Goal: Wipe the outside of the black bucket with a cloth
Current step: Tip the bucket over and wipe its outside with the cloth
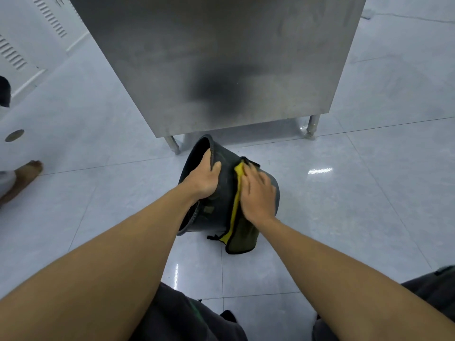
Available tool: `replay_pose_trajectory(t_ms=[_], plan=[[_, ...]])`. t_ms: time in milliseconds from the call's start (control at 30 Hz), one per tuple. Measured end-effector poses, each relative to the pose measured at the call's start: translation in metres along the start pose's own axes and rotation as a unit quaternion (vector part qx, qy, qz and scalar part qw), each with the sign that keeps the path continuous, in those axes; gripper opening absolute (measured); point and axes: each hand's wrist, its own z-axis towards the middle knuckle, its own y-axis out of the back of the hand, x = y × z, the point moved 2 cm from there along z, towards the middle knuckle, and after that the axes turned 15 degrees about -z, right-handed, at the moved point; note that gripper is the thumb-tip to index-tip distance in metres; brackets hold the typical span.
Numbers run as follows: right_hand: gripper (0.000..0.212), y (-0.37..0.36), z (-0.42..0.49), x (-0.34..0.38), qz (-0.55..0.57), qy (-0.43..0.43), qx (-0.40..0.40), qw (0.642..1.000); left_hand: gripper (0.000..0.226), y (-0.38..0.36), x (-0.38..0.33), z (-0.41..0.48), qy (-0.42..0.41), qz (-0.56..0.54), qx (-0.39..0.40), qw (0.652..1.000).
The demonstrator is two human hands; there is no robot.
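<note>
The black bucket (222,200) lies tipped on its side on the tiled floor, its mouth facing left. My left hand (205,177) grips the rim, fingers hooked inside the opening and thumb on the outer wall. A yellow and olive cloth (242,233) with a dark edge is draped over the bucket's outer wall and hangs down to the floor. My right hand (258,193) presses flat on the cloth against the bucket's side, fingers spread.
A stainless steel cabinet (221,62) on short legs (312,126) stands right behind the bucket. Another person's bare foot (23,175) rests on the floor at far left near a floor drain (14,135). My knees are at the bottom edge.
</note>
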Motion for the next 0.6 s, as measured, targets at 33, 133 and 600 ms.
replay_pose_trajectory(t_ms=[33,133,600], plan=[[0.049,-0.003,-0.002,-0.013,-0.008,-0.044,0.019,0.999,0.065,0.000,0.000,-0.001,-0.004,0.004,0.003,1.000],[0.048,-0.008,-0.012,-0.036,0.001,-0.125,0.040,0.991,0.064,-0.002,0.004,0.001,-0.014,0.018,-0.005,1.000],[0.050,-0.004,0.026,0.017,0.008,0.028,0.003,1.000,0.061,0.007,0.013,0.003,-0.050,-0.014,0.009,0.999]])
